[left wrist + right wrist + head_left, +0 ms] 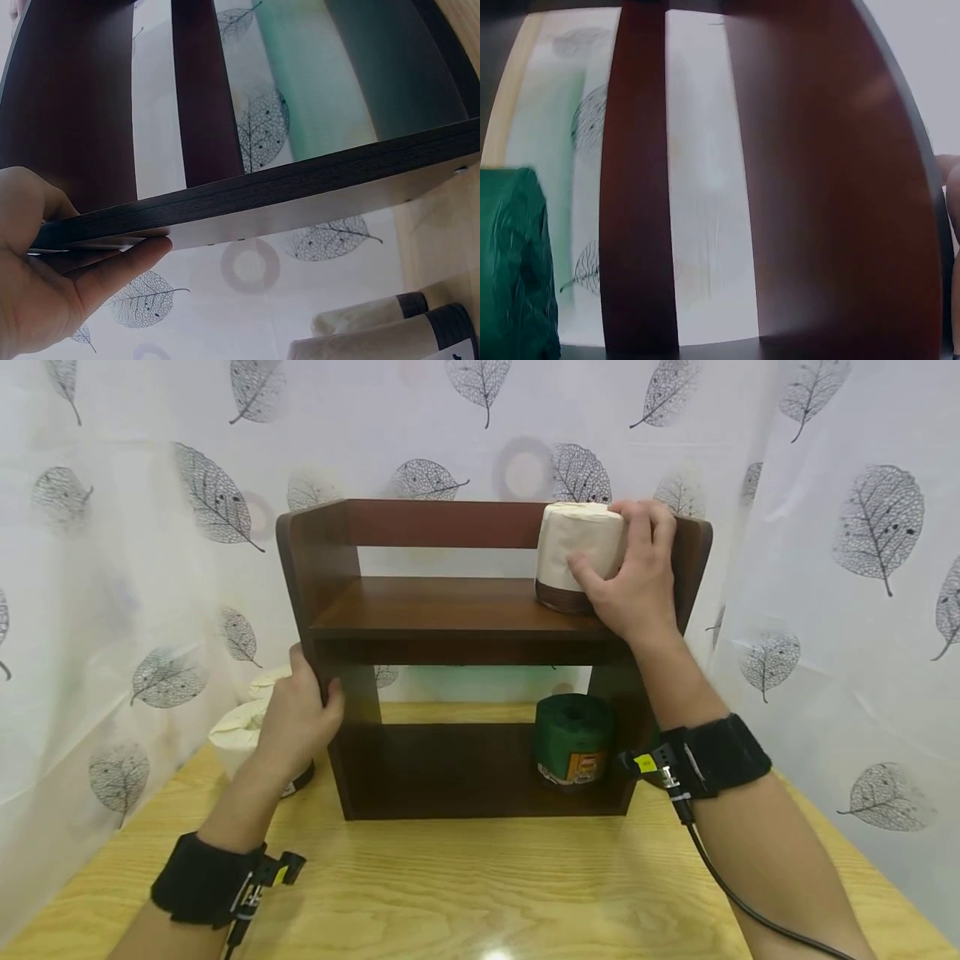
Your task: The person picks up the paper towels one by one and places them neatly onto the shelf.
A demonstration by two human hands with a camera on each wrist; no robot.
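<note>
My left hand (300, 714) grips the left side panel (318, 610) of a dark brown two-tier wooden shelf; in the left wrist view the thumb and fingers lie on either side of the panel's edge. My right hand (641, 577) holds a cream wrapped roll (577, 543) with a brown lower band, thumb at its front and fingers at its far right side. The roll stands upright at the right end of the upper board (435, 602). A green plastic-wrapped roll (573, 739) stands below; the right wrist view shows it at the lower left.
Cream rolls (236, 735) with dark bands stand on the wooden table (465, 885) left of the shelf, partly behind my left hand. A bit of green shows beyond the right side panel. A leaf-patterned curtain (787, 568) hangs behind and at both sides.
</note>
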